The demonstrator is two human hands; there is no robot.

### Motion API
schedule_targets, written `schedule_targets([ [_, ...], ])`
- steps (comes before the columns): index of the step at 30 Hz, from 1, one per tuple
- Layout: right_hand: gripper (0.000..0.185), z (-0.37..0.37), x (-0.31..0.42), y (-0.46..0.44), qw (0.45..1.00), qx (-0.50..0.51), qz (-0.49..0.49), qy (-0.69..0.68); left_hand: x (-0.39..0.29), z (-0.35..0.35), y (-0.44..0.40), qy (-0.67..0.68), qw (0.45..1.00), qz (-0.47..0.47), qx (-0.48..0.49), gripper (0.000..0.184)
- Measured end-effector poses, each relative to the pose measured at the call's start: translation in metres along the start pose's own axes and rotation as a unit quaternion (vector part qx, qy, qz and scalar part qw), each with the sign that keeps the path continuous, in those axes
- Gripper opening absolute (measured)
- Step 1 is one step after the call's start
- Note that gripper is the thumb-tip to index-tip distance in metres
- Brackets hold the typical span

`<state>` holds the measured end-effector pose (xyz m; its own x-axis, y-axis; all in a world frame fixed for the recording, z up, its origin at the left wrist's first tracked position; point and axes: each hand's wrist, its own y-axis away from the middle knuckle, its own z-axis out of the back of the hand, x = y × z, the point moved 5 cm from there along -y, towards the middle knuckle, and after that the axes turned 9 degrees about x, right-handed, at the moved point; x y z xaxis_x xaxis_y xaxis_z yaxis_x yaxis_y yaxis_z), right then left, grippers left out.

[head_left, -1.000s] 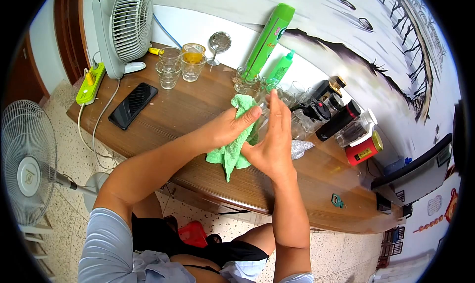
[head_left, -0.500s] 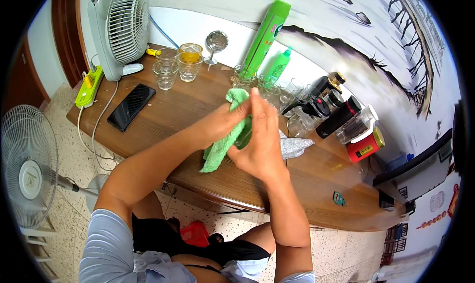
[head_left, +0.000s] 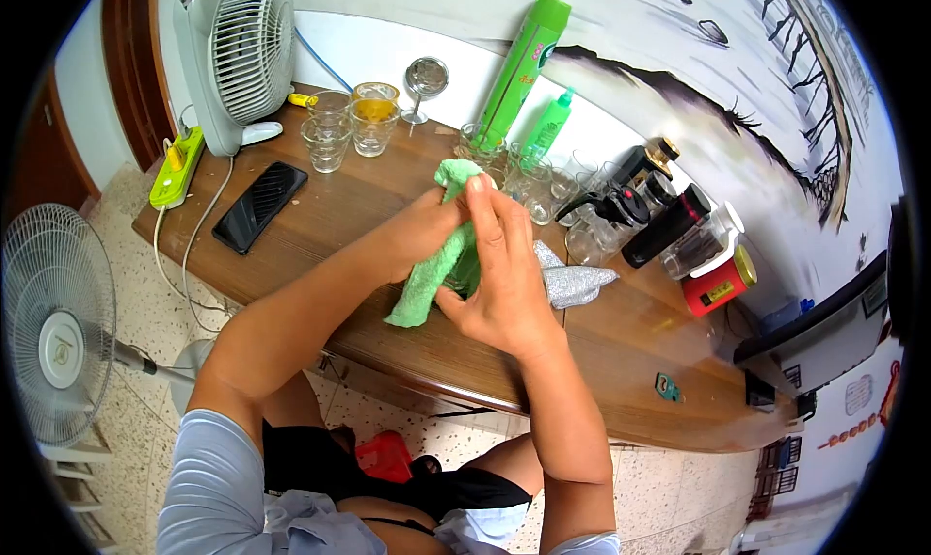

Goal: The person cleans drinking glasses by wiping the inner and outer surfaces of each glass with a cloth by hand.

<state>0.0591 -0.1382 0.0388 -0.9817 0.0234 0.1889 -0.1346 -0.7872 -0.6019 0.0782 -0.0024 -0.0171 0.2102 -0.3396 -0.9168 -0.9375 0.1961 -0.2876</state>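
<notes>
Centre of frame: a green textured cloth (head_left: 426, 287) bunched between both hands above the brown wooden table (head_left: 630, 361). Left hand (head_left: 425, 229): fingers hidden, closure cannot be told. Right hand (head_left: 509, 288): fingers extended together, thumb apart; grip strength indeterminate. Light, even pressure seems best, well clear of the transparent glassware (head_left: 540, 209) right of centre.

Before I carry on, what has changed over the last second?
The left hand and right hand moved leftward with the green cloth, uncovering more of the silvery bundle. No grip visibly released. The black phone and red canister stayed put.
</notes>
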Motion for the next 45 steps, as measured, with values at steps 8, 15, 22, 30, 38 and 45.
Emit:
schedule_targets([
  [8,0.122,0.008,-0.008,0.0,0.998,-0.022,-0.066,-0.012,-0.02,-0.017,0.002,0.211,0.977,-0.006,0.039,0.082],
  [15,0.104,0.016,-0.02,0.005,0.987,-0.077,-0.139,0.015,-0.003,-0.018,0.004,0.044,0.998,0.008,0.047,0.069],
  [22,0.102,0.013,-0.021,0.005,0.991,-0.059,-0.113,0.041,0.0,-0.013,0.006,-0.05,0.998,0.002,0.027,0.067],
  [30,0.106,-0.003,0.0,-0.001,0.998,-0.002,-0.055,0.016,-0.017,0.002,0.003,0.049,0.998,-0.027,-0.009,0.076],
  [38,0.103,0.012,-0.013,0.003,0.99,-0.086,-0.088,0.066,-0.005,-0.021,0.003,-0.065,0.997,-0.019,0.026,0.072],
  [45,0.11,0.014,-0.014,0.004,0.992,-0.063,-0.069,0.087,0.0,-0.016,0.006,-0.111,0.993,0.012,0.031,0.074],
])
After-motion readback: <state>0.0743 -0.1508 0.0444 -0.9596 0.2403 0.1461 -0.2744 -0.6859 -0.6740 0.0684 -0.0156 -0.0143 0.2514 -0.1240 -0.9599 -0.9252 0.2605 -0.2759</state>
